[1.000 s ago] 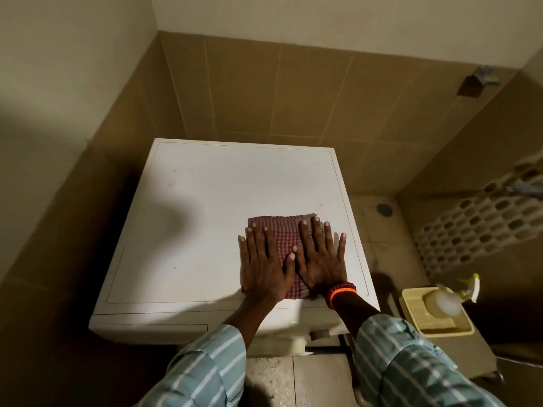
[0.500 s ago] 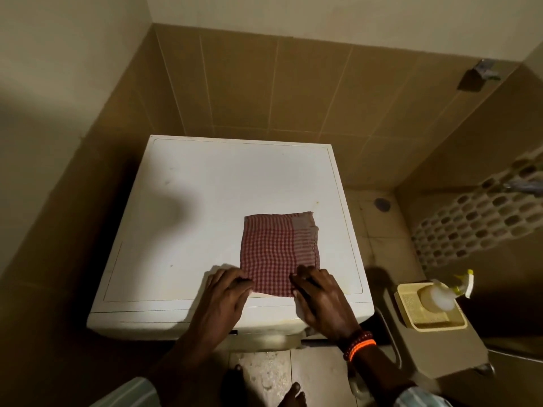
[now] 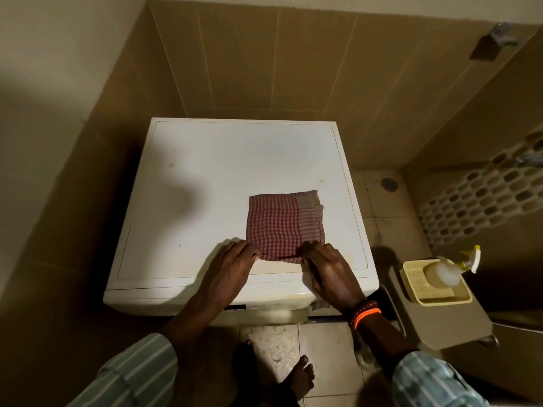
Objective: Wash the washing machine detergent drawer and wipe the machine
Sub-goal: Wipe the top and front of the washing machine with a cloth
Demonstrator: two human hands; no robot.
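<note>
Both hands pinching checked cloth's near edge atop washing machine

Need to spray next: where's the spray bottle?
Head view, right of the washing machine: the spray bottle lies in a yellow tray on a ledge.

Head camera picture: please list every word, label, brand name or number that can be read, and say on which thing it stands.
No text can be read.
Washing machine: a small dark mark on its front edge, too blurred to tell whether it is writing.
Spray bottle: no label visible.
Checked cloth: pattern only, no writing.
</note>
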